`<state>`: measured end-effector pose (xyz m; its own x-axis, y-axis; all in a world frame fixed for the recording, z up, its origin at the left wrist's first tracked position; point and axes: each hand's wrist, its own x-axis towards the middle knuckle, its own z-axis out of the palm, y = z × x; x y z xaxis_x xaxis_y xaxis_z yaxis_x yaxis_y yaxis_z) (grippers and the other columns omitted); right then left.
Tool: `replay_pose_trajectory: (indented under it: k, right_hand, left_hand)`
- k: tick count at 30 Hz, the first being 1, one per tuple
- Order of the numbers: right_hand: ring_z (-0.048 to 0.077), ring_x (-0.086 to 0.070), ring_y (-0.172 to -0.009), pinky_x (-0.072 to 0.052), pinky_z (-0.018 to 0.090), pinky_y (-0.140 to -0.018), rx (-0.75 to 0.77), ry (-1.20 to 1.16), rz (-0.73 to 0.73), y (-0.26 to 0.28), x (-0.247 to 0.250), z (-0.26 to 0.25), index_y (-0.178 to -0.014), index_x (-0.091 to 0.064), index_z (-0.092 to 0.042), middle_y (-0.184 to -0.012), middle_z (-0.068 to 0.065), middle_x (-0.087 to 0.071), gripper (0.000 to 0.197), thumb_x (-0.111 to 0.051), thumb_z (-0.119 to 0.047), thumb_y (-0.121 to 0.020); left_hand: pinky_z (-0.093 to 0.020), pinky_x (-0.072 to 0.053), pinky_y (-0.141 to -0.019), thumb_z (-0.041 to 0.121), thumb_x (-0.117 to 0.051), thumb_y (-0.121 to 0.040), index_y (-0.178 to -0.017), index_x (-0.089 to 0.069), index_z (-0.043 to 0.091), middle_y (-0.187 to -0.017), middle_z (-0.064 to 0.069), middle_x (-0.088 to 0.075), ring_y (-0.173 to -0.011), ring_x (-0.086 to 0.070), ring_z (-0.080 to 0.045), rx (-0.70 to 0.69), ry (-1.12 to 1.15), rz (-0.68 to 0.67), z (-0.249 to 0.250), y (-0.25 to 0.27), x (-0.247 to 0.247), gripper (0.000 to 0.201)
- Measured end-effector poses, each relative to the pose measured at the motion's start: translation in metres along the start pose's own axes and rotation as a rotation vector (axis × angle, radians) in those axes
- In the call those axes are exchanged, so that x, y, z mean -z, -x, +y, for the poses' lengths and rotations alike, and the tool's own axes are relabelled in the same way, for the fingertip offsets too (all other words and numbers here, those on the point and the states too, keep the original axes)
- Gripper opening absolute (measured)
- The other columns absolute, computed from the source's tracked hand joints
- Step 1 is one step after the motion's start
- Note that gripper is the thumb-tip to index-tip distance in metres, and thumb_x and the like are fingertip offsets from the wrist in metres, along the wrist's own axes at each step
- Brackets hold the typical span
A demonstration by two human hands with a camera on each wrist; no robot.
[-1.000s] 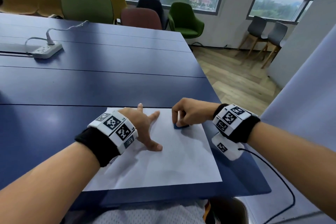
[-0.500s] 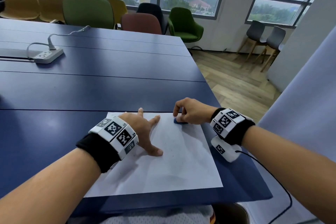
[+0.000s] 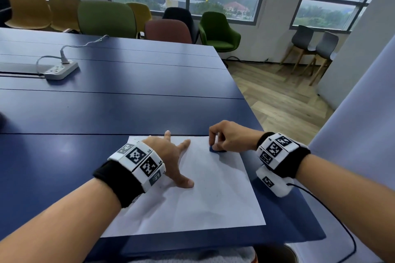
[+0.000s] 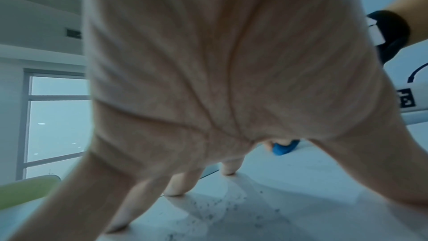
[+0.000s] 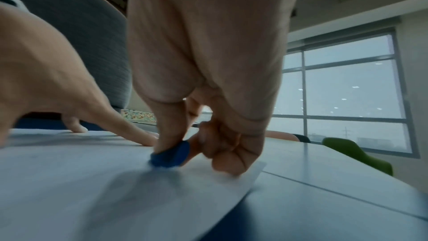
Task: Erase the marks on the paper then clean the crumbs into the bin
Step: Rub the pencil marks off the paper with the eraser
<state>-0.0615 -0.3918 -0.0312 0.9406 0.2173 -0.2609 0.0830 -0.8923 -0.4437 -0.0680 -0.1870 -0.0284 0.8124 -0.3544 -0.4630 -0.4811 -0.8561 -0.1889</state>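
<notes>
Pressing down with spread, straight fingers, the left hand [image 3: 168, 156] pins the white paper [image 3: 203, 205] flat on the blue tabletop [image 3: 106, 113]; its grip is splayed wide, thumb out toward the near side, holding nothing. The left wrist view shows dark eraser crumbs [image 4: 222, 208] scattered on the sheet under the palm, so some rubbing is plainly done already.

Further right, the right hand [image 3: 230, 139] pinches a small blue eraser [image 3: 214, 149] between thumb and fingertips, the other fingers curled in, and holds its edge against the paper near the far right corner. Compared with a second ago, the eraser has travelled away from the person, from a spot nearer the middle of the sheet up toward the far edge, while the left hand has kept its place. I read that as a rubbing stroke reaching its far end, or the work shifting to marks near that corner.

No clear pencil marks show on the sheet in the head view, though it is too faint to be sure; the erasing looks well along, not certainly finished. The crumbs are not yet swept, and no bin appears in any view.

Far left on the tabletop, well apart from the paper, lies a white power strip [image 3: 61, 70].
</notes>
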Motion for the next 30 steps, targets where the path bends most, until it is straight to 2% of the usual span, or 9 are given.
replay_pose_trajectory:
  k: [2,6,10,13,15,18,24,28,30]
  right_hand:
    - [0.01,-0.057,-0.064,-0.045,0.021,-0.061,0.015,0.015,-0.103,0.005,0.002,-0.003,-0.087,-0.067,-0.015,-0.069,-0.005,-0.063,0.003,-0.068,-0.016,-0.084]
    - [0.007,-0.053,-0.065,-0.04,0.018,-0.057,-0.02,0.057,0.056,-0.002,0.005,-0.004,-0.091,-0.068,-0.015,-0.069,-0.011,-0.054,0.006,-0.068,-0.017,-0.085]
    - [0.003,-0.049,-0.064,-0.038,0.019,-0.057,-0.021,0.056,0.062,-0.002,0.002,-0.001,-0.093,-0.064,-0.015,-0.072,-0.013,-0.048,0.006,-0.065,-0.018,-0.088]
    - [0.001,-0.048,-0.065,-0.037,0.017,-0.057,-0.012,0.057,0.072,0.0,0.001,0.0,-0.09,-0.062,-0.017,-0.073,-0.014,-0.047,0.003,-0.065,-0.018,-0.089]
    - [0.002,-0.05,-0.065,-0.038,0.018,-0.057,-0.007,0.05,0.085,0.001,0.0,0.0,-0.088,-0.061,-0.017,-0.073,-0.012,-0.049,0.004,-0.065,-0.019,-0.088]
    - [0.006,-0.054,-0.064,-0.039,0.017,-0.057,-0.012,0.013,0.091,0.006,-0.001,0.001,-0.088,-0.062,-0.016,-0.071,-0.006,-0.057,0.005,-0.066,-0.019,-0.088]
    - [0.004,-0.054,-0.057,-0.044,0.019,-0.057,0.059,0.062,-0.123,0.023,-0.003,-0.007,-0.084,-0.067,-0.02,-0.064,-0.008,-0.063,0.002,-0.067,-0.019,-0.083]
    - [0.01,-0.057,-0.064,-0.044,0.024,-0.062,0.01,0.009,0.038,0.018,-0.003,-0.003,-0.085,-0.065,-0.018,-0.07,-0.004,-0.062,0.004,-0.068,-0.019,-0.085]
    - [0.009,-0.056,-0.061,-0.045,0.023,-0.06,0.037,0.0,0.013,0.024,-0.008,-0.004,-0.083,-0.064,-0.019,-0.066,-0.005,-0.06,0.005,-0.069,-0.017,-0.084]
  left_hand:
    - [-0.035,-0.041,-0.095,0.093,-0.052,-0.058,-0.151,0.014,0.045,-0.163,-0.013,0.006,-0.132,-0.045,-0.036,-0.001,-0.008,-0.005,0.001,0.0,0.001,0.124]
    - [-0.032,-0.04,-0.087,0.091,-0.053,-0.06,-0.153,0.012,0.043,-0.164,-0.013,0.004,-0.13,-0.049,-0.034,-0.003,-0.033,0.0,0.003,-0.001,0.001,0.123]
    - [-0.045,-0.035,-0.109,0.087,-0.062,-0.058,-0.155,0.0,0.035,-0.164,-0.006,0.005,-0.145,-0.025,-0.034,-0.101,-0.005,0.03,-0.002,-0.008,0.0,0.127]
    - [-0.053,-0.032,-0.111,0.082,-0.067,-0.061,-0.153,0.004,0.043,-0.164,0.006,0.011,-0.148,-0.017,-0.033,-0.195,-0.017,0.007,-0.002,-0.012,0.005,0.122]
    - [-0.05,-0.033,-0.11,0.081,-0.065,-0.064,-0.15,0.007,0.052,-0.164,0.008,0.009,-0.148,-0.019,-0.032,-0.207,-0.045,-0.009,0.001,-0.013,0.009,0.116]
    - [-0.041,-0.04,-0.104,0.079,-0.067,-0.064,-0.15,0.004,0.053,-0.165,0.003,0.003,-0.144,-0.032,-0.025,-0.212,-0.089,0.006,0.006,-0.015,0.014,0.115]
    - [-0.035,-0.046,-0.09,0.078,-0.071,-0.06,-0.148,0.007,0.055,-0.164,-0.006,-0.002,-0.133,-0.048,-0.027,-0.193,-0.141,-0.007,0.014,-0.02,0.018,0.12]
    - [-0.036,-0.047,-0.094,0.077,-0.071,-0.061,-0.148,0.009,0.054,-0.164,-0.006,0.0,-0.133,-0.048,-0.027,-0.187,-0.131,-0.003,0.014,-0.02,0.017,0.121]
    - [-0.038,-0.047,-0.096,0.077,-0.071,-0.061,-0.148,0.009,0.054,-0.164,-0.006,0.0,-0.134,-0.046,-0.028,-0.183,-0.133,-0.008,0.013,-0.02,0.017,0.121]
